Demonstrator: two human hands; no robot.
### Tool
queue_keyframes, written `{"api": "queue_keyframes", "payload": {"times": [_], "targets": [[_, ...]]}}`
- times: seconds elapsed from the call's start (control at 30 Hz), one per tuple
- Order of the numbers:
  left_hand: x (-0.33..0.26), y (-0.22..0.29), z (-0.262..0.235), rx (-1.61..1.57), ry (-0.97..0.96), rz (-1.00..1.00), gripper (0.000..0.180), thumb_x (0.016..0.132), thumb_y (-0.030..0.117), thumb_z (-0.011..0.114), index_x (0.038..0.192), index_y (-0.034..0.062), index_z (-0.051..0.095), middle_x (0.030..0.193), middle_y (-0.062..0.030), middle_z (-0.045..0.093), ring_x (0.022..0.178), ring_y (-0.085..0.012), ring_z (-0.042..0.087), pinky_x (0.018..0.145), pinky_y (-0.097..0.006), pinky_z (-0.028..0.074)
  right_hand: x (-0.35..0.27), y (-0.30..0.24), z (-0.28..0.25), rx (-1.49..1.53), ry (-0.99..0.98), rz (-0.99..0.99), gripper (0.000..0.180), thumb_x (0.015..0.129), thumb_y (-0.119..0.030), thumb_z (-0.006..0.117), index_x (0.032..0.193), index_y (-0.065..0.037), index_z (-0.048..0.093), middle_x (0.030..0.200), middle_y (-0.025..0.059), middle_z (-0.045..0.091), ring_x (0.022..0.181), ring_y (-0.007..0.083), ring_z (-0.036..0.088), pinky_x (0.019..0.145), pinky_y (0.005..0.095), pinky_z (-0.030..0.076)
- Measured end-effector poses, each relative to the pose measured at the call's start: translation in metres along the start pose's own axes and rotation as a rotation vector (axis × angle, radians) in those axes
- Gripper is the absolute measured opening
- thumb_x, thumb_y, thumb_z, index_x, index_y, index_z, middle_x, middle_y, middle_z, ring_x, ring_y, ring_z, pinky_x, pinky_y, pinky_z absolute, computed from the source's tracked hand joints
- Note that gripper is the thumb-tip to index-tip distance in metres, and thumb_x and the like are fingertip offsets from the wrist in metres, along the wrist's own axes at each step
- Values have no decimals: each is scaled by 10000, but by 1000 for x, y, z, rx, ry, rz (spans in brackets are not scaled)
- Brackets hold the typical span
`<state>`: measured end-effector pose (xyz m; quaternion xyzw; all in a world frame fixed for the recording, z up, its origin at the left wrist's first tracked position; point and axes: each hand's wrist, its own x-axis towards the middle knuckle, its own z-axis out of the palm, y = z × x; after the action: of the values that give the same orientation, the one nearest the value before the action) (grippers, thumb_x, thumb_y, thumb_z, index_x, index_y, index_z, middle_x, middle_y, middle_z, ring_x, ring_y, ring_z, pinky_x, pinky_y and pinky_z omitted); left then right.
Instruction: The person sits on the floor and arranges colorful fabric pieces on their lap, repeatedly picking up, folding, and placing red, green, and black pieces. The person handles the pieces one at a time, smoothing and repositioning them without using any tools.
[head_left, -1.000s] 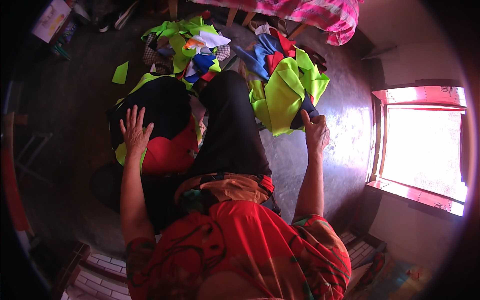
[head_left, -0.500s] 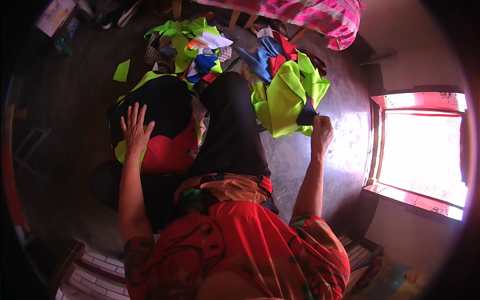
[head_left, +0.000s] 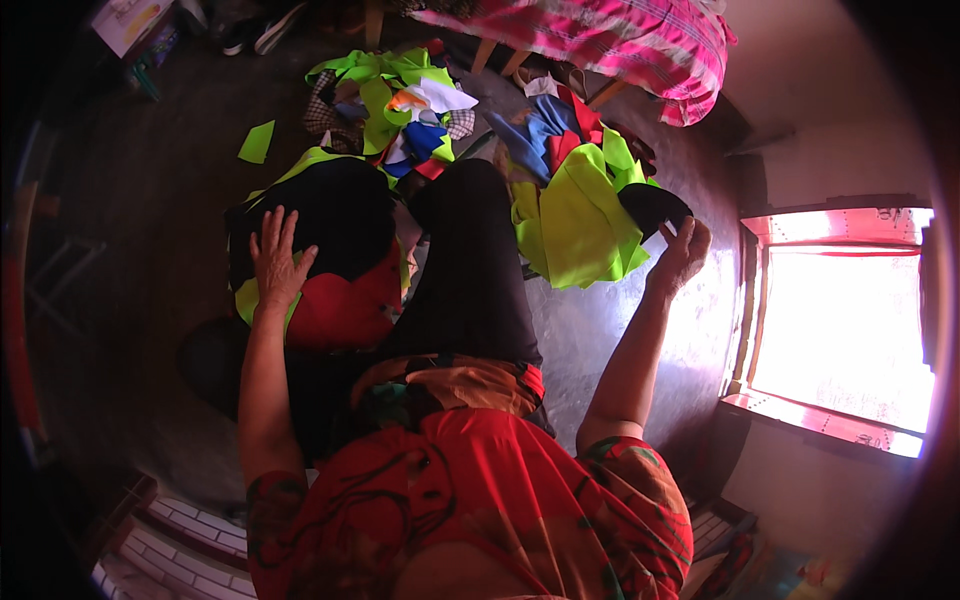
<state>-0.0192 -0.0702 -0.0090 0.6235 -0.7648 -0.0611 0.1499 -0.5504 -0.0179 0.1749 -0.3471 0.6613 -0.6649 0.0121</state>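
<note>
My left hand (head_left: 280, 260) lies flat with its fingers spread on a black cloth (head_left: 345, 215) over my left leg. Red cloth (head_left: 350, 308) and yellow-green edges show under and around the black one. At the right, my right hand (head_left: 687, 250) pinches the edge of a dark cloth piece (head_left: 648, 205), which stretches to a heap of scraps. A large yellow-green cloth (head_left: 578, 220) covers the front of that heap; blue cloth (head_left: 545, 130) and red pieces lie behind it.
Another heap of mixed fabric scraps (head_left: 380, 110) lies ahead on the dark floor. A single yellow-green scrap (head_left: 257, 142) sits left of it. Beyond stands a bed or bench with a pink checked cover (head_left: 640, 50). A bright window (head_left: 840, 320) is at the right.
My right hand has moved right and slightly forward, drawing more of the dark cloth piece out from the yellow-green cloth. My left hand stays on the black cloth. The view has shifted slightly.
</note>
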Motion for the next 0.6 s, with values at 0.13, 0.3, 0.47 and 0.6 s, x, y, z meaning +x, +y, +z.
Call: {"api": "queue_keyframes", "payload": {"times": [0.13, 0.3, 0.47, 0.6], "targets": [[-2, 1, -1, 9, -22, -4, 676, 848, 377, 614, 1434, 198, 328, 1532, -29, 214, 1421, -248, 176, 1121, -535, 146, 17, 2, 5, 97, 35, -8, 177, 940, -142, 539, 959, 34, 529, 898, 97, 591, 809, 166, 625, 684, 298, 582], [-5, -2, -1, -11, -25, 6, 679, 856, 376, 611, 1439, 189, 319, 1532, -40, 210, 1419, -257, 176, 1118, -537, 148, 46, -11, 9, 249, 67, -20, 181, 952, -156, 527, 969, 23, 506, 913, 120, 602, 822, 191, 621, 752, 349, 582], [-5, -2, -1, -8, -43, 10, 672, 864, 376, 603, 1441, 183, 316, 1533, -43, 207, 1418, -265, 177, 1117, -540, 150, 59, -30, 12, 306, 90, -39, 206, 950, -168, 538, 1002, 27, 497, 928, 143, 594, 838, 216, 615, 764, 359, 580], [-6, -3, -1, -3, -54, 8, 663, 868, 375, 599, 1438, 185, 320, 1533, -42, 208, 1418, -261, 179, 1120, -536, 146, 62, -37, 22, 316, 5, -61, 189, 942, -151, 552, 1000, 27, 530, 960, 138, 597, 856, 223, 619, 762, 358, 577]]}}
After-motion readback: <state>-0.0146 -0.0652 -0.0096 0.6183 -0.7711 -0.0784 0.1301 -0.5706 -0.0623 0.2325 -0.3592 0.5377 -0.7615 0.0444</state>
